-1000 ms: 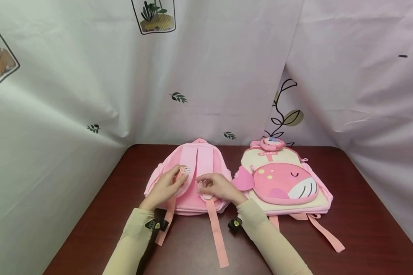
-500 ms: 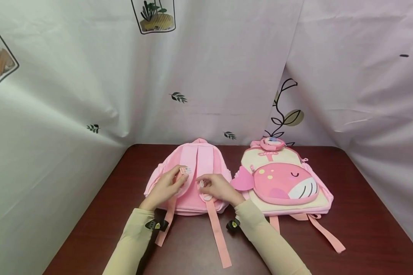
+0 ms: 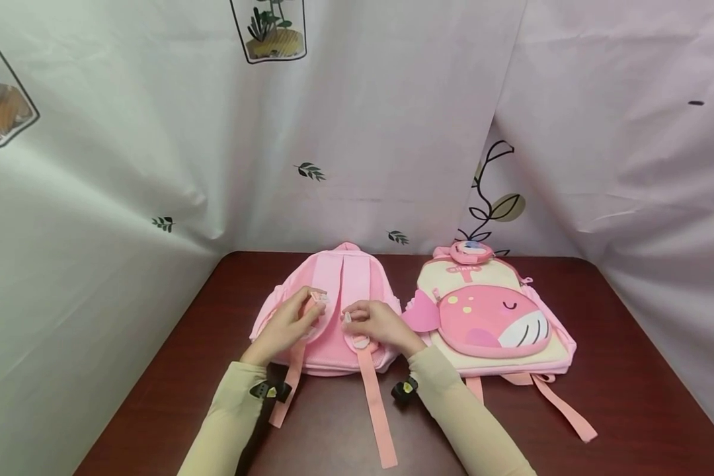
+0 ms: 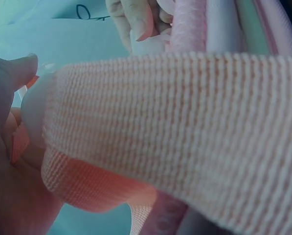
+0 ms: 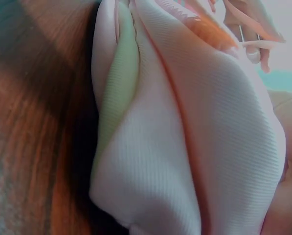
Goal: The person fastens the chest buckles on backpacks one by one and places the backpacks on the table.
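A pink backpack [image 3: 348,360] lies with its shoulder straps [image 3: 356,281] facing up. My left hand [image 3: 282,327] pinches a small white-and-pink buckle piece [image 3: 319,299] over the left strap. Just to the right, my right hand [image 3: 382,325] pinches a small white piece [image 3: 348,318], perhaps the other buckle half; its fingers hide most of it. The two pieces are apart. Close to the camera in the left wrist view, a peach webbing strap [image 4: 175,112] crosses in front of the left palm. The backpack's ribbed side [image 5: 150,147] fills much of the right wrist view.
A second backpack, cream and pink with a whale pocket [image 3: 494,317], lies at the right, touching or very near the first. Loose webbing ends [image 3: 376,410] trail over the dark red table [image 3: 172,370]. A printed white curtain [image 3: 381,119] hangs behind.
The head view has shifted slightly, so the scene sits a little lower. The buckle piece in my left hand has tilted slightly. Both hands keep their holds.
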A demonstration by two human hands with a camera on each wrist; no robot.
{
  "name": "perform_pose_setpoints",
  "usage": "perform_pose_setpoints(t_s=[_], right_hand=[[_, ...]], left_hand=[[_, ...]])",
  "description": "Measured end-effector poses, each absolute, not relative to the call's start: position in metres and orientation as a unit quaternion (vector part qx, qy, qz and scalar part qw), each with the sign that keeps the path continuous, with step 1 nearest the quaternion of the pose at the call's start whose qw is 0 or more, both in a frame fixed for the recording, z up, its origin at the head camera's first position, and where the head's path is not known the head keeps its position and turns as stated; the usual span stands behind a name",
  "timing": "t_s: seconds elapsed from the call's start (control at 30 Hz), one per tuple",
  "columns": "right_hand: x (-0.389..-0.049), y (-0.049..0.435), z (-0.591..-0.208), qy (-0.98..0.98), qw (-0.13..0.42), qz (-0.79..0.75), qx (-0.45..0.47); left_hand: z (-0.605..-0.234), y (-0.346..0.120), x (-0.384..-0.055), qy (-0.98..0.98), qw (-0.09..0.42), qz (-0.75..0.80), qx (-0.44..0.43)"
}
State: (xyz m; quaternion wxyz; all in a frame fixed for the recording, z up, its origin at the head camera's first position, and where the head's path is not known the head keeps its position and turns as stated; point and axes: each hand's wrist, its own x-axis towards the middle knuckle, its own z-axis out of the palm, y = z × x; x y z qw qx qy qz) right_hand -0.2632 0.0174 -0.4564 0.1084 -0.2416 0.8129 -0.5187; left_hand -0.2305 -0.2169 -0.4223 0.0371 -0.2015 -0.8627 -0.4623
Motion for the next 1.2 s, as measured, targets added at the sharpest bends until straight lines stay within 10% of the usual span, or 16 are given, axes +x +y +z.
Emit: perform_pose_setpoints(t_s=[0.8,1.2], right_hand=[[-0.258,0.023,-0.449,0.787,0.04,-0.555,-0.266],[-0.259,0.03,-0.437,0.751,0.053,-0.61,-0.247]], left_hand=[[-0.422,-0.219,-0.23,-0.856,0.044,-0.463,-0.227],[-0.414,-0.211,-0.228,-0.839,0.146,-0.461,-0.25]])
